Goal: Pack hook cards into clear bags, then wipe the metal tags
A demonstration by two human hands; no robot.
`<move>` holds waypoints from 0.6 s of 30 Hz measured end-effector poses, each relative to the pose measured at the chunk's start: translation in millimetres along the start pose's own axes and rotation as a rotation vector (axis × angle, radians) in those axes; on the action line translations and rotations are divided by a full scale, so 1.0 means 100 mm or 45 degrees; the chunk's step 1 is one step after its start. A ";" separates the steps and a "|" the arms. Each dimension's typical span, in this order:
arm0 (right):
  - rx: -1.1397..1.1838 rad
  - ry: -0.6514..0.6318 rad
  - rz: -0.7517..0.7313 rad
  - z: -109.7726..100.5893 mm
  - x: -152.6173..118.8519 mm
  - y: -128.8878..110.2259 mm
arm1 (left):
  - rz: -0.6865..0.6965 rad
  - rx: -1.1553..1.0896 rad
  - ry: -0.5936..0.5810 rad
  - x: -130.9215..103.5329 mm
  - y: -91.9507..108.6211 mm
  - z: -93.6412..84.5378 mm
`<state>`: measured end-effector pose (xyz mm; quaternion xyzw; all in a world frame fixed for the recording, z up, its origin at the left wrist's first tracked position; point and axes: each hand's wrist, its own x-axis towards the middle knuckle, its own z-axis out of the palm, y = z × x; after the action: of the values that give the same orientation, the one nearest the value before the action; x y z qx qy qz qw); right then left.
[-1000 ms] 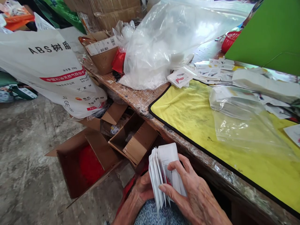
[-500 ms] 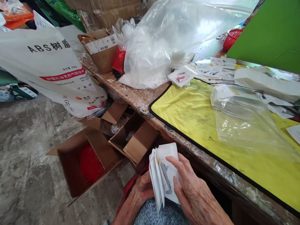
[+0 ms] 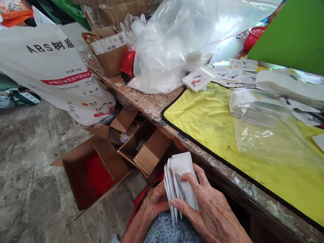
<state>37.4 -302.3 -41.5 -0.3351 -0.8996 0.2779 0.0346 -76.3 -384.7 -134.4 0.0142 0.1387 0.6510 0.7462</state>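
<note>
A fanned stack of white printed packets (image 3: 183, 165) stands upright above my lap, just off the table's near edge. My left hand (image 3: 157, 199) grips the stack from the left and below, with its fingertips partly hidden behind the packets. On the right side, my right hand (image 3: 205, 199) holds the same stack, its thumb across the front edges and its fingers bent over the top face. A grey printed picture shows partly between the packets.
A yellow cloth (image 3: 202, 111) with black trim covers the table, bearing a clear plastic bag (image 3: 268, 131) and loose printed cards (image 3: 233, 72). A large clear bag (image 3: 164, 57) stands behind. Below left are open cardboard boxes (image 3: 83, 182) and a white ABS sack (image 3: 58, 74).
My right thumb has moved left and down over the packets' edges, and the fingers have bent more. The grey picture is now more covered. My left hand keeps its hold.
</note>
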 end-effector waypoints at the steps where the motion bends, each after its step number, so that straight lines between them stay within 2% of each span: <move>1: 0.002 -0.011 0.005 0.00 0.00 0.01 | -0.003 0.001 -0.006 0.01 0.01 0.00; 6: 0.038 -0.045 0.033 0.00 -0.01 0.02 | 0.001 -0.004 -0.079 0.03 0.02 0.02; 18: 0.192 0.129 -0.077 0.00 -0.01 0.04 | 0.008 -0.042 -0.021 0.00 0.02 0.02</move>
<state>40.8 -300.2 -43.4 -0.3178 -0.8830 0.3263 0.1137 -78.2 -384.4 -131.6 0.0075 0.1216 0.6553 0.7455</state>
